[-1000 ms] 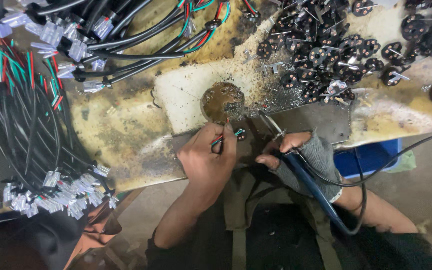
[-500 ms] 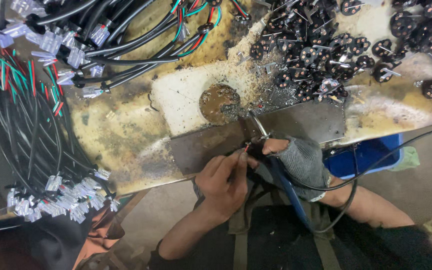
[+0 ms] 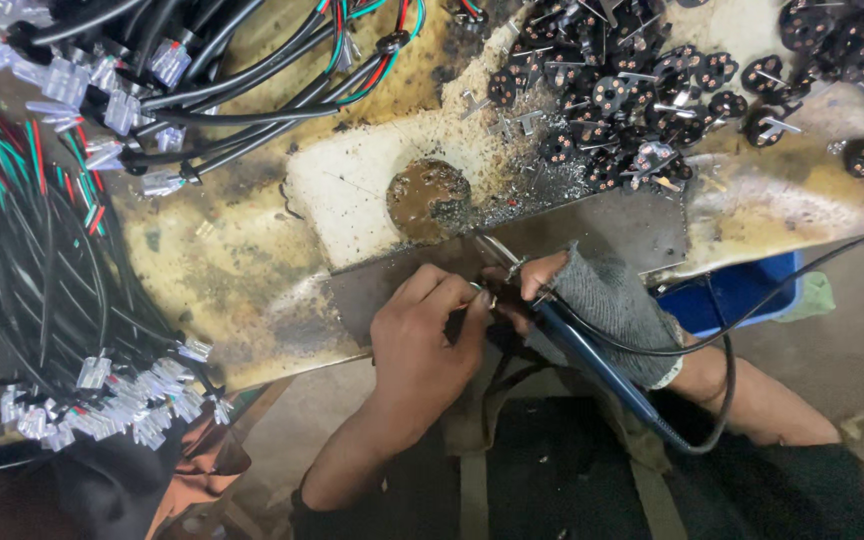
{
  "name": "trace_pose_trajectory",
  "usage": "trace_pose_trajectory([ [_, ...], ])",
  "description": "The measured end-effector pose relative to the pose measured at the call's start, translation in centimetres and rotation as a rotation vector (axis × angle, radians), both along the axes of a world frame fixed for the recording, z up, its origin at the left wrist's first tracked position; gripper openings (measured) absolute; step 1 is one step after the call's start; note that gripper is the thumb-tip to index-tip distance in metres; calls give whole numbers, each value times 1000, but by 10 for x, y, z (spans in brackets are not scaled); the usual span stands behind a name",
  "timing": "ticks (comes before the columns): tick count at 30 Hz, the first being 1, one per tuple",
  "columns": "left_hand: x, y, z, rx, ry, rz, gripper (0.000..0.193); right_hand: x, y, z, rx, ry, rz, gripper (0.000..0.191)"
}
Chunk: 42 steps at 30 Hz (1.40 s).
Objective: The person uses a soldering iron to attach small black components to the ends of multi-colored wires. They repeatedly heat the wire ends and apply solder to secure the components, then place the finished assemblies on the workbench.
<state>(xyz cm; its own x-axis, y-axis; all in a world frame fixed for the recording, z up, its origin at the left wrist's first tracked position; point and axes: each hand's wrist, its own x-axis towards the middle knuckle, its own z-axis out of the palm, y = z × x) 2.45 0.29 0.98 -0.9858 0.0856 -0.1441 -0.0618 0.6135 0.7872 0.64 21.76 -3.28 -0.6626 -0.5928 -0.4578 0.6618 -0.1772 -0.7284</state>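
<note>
The left hand (image 3: 422, 345) pinches a small part (image 3: 485, 297) at the desk (image 3: 222, 270) edge. The gloved right hand (image 3: 592, 300) grips a soldering iron (image 3: 572, 340), its long axis slanting up-left, tip (image 3: 497, 250) just above that part.

Bundles of black cables (image 3: 42, 250) with clear plastic connectors (image 3: 112, 395) cover the stained surface (image 3: 222, 260) at left, black round parts (image 3: 642, 90) heap at top right, and what looks like a blue bin (image 3: 742, 295) sits below.
</note>
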Motion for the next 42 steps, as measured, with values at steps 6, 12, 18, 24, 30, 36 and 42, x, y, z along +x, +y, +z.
trace_pose_trajectory([
  [6,4,9,-4,-80,102,62,14,11,-6,4,491,992,-180,40],
  [12,10,13,-12,-74,159,111,16,33,30,-29,667,1455,-51,39],
  [18,10,16,-11,-76,167,132,15,46,60,-54,560,696,119,11],
  [24,10,16,-12,-60,174,135,15,44,49,-51,688,1255,98,14],
  [30,11,15,-14,-37,150,127,14,42,43,-37,741,1156,110,14],
  [36,11,15,-14,-74,158,116,16,31,38,-35,538,1221,-221,26],
  [42,11,15,-15,-85,146,120,14,37,42,-35,637,1089,-28,28],
])
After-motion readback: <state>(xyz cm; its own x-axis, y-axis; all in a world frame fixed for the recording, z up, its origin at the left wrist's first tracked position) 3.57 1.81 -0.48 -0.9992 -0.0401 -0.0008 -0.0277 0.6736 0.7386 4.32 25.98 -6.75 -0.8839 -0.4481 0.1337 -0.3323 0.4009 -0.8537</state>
